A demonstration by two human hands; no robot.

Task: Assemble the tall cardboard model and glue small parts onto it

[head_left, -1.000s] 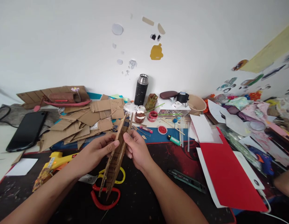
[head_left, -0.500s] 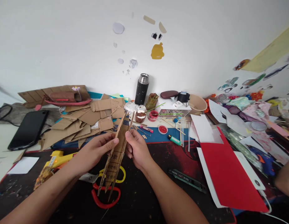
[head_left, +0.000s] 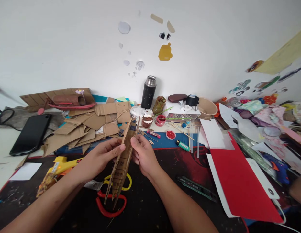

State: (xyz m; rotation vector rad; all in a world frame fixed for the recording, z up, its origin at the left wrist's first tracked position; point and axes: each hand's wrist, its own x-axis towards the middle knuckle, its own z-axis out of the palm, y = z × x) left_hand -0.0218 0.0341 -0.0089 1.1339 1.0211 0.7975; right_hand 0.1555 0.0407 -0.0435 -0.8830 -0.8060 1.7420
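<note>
Head view: left hand (head_left: 102,156) and right hand (head_left: 145,154) clamped on opposite sides of cardboard trough (head_left: 121,165) above desk mat's (head_left: 150,207) far edge; likely light, stiff, crushable, best pinched mid-length.

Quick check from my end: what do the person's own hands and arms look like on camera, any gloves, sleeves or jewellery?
The left hand and right hand are ungloved. No sleeve shows on the left forearm or right forearm. I see no watch, bracelet or ring; some fingers are hidden.
</note>
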